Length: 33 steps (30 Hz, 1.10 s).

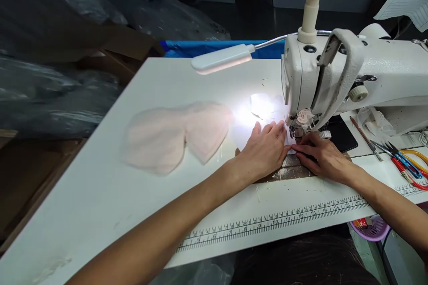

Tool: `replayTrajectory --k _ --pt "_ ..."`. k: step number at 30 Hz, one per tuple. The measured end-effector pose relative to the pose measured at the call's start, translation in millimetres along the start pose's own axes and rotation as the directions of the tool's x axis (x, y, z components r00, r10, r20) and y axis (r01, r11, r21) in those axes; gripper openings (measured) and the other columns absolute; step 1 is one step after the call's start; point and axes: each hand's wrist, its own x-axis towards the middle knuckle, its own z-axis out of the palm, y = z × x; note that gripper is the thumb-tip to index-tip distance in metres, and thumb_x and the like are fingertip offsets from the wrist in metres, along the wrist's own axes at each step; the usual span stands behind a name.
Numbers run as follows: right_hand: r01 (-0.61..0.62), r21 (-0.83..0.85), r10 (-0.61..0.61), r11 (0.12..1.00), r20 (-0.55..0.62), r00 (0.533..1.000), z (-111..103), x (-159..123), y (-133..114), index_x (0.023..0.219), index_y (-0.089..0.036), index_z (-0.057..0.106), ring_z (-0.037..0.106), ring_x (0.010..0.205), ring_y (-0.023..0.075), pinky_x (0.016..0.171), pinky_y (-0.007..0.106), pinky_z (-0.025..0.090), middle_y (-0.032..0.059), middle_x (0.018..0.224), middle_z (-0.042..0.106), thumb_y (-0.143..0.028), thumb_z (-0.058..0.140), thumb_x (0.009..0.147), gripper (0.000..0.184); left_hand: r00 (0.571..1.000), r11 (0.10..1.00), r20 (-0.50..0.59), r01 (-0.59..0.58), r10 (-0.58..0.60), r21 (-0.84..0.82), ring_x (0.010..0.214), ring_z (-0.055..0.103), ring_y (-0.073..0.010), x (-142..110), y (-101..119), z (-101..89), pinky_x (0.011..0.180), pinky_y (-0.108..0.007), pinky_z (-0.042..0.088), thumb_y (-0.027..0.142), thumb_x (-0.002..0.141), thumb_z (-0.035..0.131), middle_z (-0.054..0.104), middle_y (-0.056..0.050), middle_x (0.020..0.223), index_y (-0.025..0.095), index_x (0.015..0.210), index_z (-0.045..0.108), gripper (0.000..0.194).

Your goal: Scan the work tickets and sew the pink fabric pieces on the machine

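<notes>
White cloth lying flat at the presser foot of the sewing machine, over a brown taped patch on the counter, partly lost in glare from the lamp. Left hand palm down on the cloth, fingers stretched and fairly flat, pressing rather than gripping. Right hand just beside, thumb and forefinger close together at the near edge; cannot tell whether gripping anything. Keep the left-hand pressure light and even, so as to guide without stretching or dragging. Square up the edge with the right fingers and smooth any fold before feeding further. Keep fingertips clear of the foot, probably the main risk here. Mind the glare, likely to hide a crease. Leave the pink heart-shaped pieces well apart to the left, and the scissors off to the right
</notes>
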Motion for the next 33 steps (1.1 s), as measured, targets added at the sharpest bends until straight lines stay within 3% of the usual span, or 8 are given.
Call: replayTrajectory --k 6,10,13,16,21,24,29,33 --pt "-0.08 0.042 0.081 0.996 -0.018 0.997 -4 2 3 0.114 -0.017 0.071 0.061 0.09 0.0221 0.08 0.039 0.056 0.0135 0.103 0.063 -0.028 0.043 0.099 0.033 0.995 0.996 -0.084 -0.054 0.049 -0.064 0.113 0.056 -0.0334 5 -14 15.1 0.099 -0.051 0.04 0.028 0.098 0.033 0.063 -0.016 0.106 0.013 0.113 0.06 0.034" --pt "-0.242 -0.105 0.226 0.965 -0.143 0.963 -15 6 12 0.094 -0.017 0.073 0.059 0.091 0.0266 0.079 0.044 0.052 0.013 0.095 0.065 -0.026 0.044 0.095 0.031 0.991 0.993 -0.127 -0.063 0.051 -0.099 0.115 0.056 -0.034 9 -23 23.4 0.102 -0.053 0.038 0.028 0.099 0.03 0.064 -0.016 0.107 0.013 0.113 0.061 0.037" --pt "-0.454 -0.234 0.416 0.86 -0.196 0.888 -25 8 18 0.106 -0.017 0.07 0.056 0.096 0.0323 0.082 0.049 0.049 0.0153 0.098 0.063 -0.034 0.046 0.093 0.032 0.98 0.991 -0.196 -0.052 0.027 -0.124 0.118 0.055 -0.0338 15 -26 30.9 0.104 -0.055 0.036 0.029 0.099 0.028 0.065 -0.016 0.109 0.015 0.115 0.061 0.039" --pt "-0.631 -0.308 0.613 0.712 -0.167 0.772 -32 9 21 0.124 -0.012 0.059 0.051 0.105 0.0389 0.086 0.055 0.046 0.0214 0.115 0.057 -0.049 0.054 0.086 0.053 0.966 0.989 -0.259 -0.034 -0.005 -0.146 0.121 0.053 -0.0331 22 -30 39.7 0.107 -0.056 0.034 0.028 0.099 0.027 0.065 -0.016 0.112 0.015 0.117 0.061 0.04" --pt "-0.724 -0.334 0.761 0.603 -0.032 0.648 -37 11 21 0.137 -0.009 0.044 0.046 0.119 0.0434 0.093 0.057 0.043 0.0259 0.13 0.046 -0.055 0.058 0.083 0.072 0.941 0.991 -0.337 -0.025 -0.022 -0.135 0.122 0.053 -0.0299 31 -36 46.4 0.107 -0.053 0.035 0.026 0.097 0.028 0.065 -0.014 0.117 0.016 0.118 0.061 0.04" --pt "-0.724 -0.316 0.763 0.613 -0.005 0.647 -36 11 21 0.136 -0.009 0.044 0.045 0.121 0.0431 0.096 0.055 0.042 0.0259 0.128 0.047 -0.051 0.056 0.084 0.068 0.898 0.997 -0.439 -0.005 -0.031 -0.08 0.114 0.056 -0.0278 30 -33 42.5 0.105 -0.05 0.037 0.024 0.095 0.033 0.066 -0.014 0.114 0.015 0.116 0.061 0.035" --pt "-0.731 -0.208 0.724 0.65 -0.123 0.678 -28 9 32 0.131 -0.011 0.046 0.048 0.116 0.0414 0.094 0.054 0.043 0.0239 0.125 0.048 -0.047 0.058 0.079 0.063 0.786 0.997 -0.617 0.074 -0.049 0.014 0.09 0.061 -0.0241 24 -24 33.3 0.094 -0.047 0.04 0.021 0.094 0.041 0.069 -0.011 0.093 0.016 0.096 0.064 0.024" --pt "-0.723 -0.124 0.694 0.68 -0.211 0.689 -26 5 50 0.13 -0.009 0.043 0.048 0.115 0.041 0.094 0.054 0.044 0.0244 0.125 0.047 -0.045 0.059 0.076 0.066 0.846 0.998 -0.532 0.055 -0.042 0.009 0.082 0.061 -0.0235 24 -25 32.7 0.09 -0.047 0.04 0.023 0.095 0.038 0.069 -0.007 0.079 0.019 0.086 0.065 0.029"
